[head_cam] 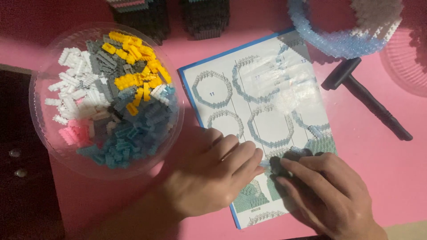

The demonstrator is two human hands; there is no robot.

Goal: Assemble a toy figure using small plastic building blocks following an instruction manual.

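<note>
A small dark brick piece (275,165) was pinched between the fingertips of the left hand (213,178) and the right hand (331,195), each grip clamped on it, just above the instruction sheet (262,89). The sheet was laid flat on the pink counter (369,142). A clear bowl (40,133) of mixed bricks was set to the left, a black tool (364,98) to the right.

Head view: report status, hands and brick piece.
Left hand flat on instruction sheet. Right hand and left fingertips pinch small brick piece. Clear bowl of bricks left, black tool right, nothing blocking.
</note>
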